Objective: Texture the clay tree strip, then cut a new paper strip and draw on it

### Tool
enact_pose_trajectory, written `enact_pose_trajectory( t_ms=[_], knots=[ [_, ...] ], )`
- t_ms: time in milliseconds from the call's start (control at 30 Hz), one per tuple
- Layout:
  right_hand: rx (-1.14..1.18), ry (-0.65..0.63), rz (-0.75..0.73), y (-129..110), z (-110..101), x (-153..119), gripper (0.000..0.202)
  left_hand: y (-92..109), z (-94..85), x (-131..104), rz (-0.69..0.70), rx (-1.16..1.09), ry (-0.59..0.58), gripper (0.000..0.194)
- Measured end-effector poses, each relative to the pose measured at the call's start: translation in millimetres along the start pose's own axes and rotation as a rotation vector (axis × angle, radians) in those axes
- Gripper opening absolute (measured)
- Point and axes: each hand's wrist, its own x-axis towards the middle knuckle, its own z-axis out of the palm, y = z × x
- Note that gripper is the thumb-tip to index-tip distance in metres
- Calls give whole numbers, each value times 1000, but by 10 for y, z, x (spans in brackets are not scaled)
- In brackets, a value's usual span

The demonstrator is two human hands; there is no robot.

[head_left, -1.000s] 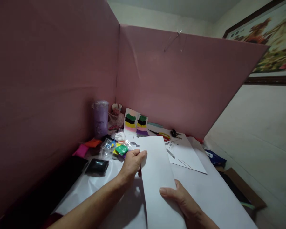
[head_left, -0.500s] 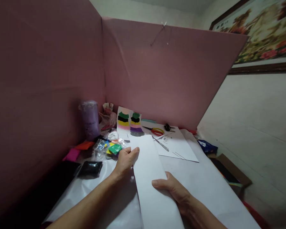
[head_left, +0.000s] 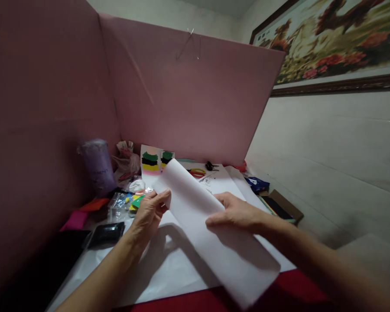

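Note:
A long white sheet of paper, curled over along its length, is held up above the table between both my hands. My left hand pinches its left edge near the far end, thumb on top. Around the right edge, about halfway along, my right hand is closed with the thumb lying across the paper. The near end of the sheet tilts down toward the table's front edge. The undersides of my fingers are hidden by the paper.
On the left are a purple cylinder, a black packet and colourful clay-like packets. Behind the paper lie scissors with red-yellow handles and painted colour cards. A cardboard box sits at the right.
The sheet has swung so its near end points right and is lifted higher. My right hand has moved up along it. The view has turned to the right.

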Motion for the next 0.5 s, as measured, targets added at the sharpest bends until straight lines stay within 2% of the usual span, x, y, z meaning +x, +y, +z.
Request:
enact_pose_trajectory(
  t_ms=[100, 167, 233, 267, 333, 367, 433, 467, 500],
  knots=[
    [-576, 136, -335, -257, -129, -113, 14, 184, -24, 34, 121, 41, -35, 31],
    [-965, 296, -462, -288, -132, -141, 18, 340, -49, 14, 273, 188, 42, 37],
    [-1273, 358, -480, -184, -72, -132, 24, 492, -52, -95, 486, 397, 234, 42],
    [-1386, 341, -477, -92, -22, -119, 26, 546, -40, -186, 605, 520, 324, 42],
    [-1552, 284, -501, 141, 105, -91, 27, 571, 6, -415, 809, 843, 329, 41],
    [-1603, 263, -526, 265, 178, -80, 27, 529, 30, -533, 887, 1005, 221, 39],
    [-1652, 280, -586, 498, 331, -71, 26, 338, 55, -727, 996, 1335, -175, 39],
    [-1665, 307, -601, 600, 406, -71, 25, 204, 48, -791, 983, 1481, -364, 44],
    [-1687, 319, -624, 690, 477, -73, 25, 60, 28, -829, 967, 1590, -497, 46]
  ],
)
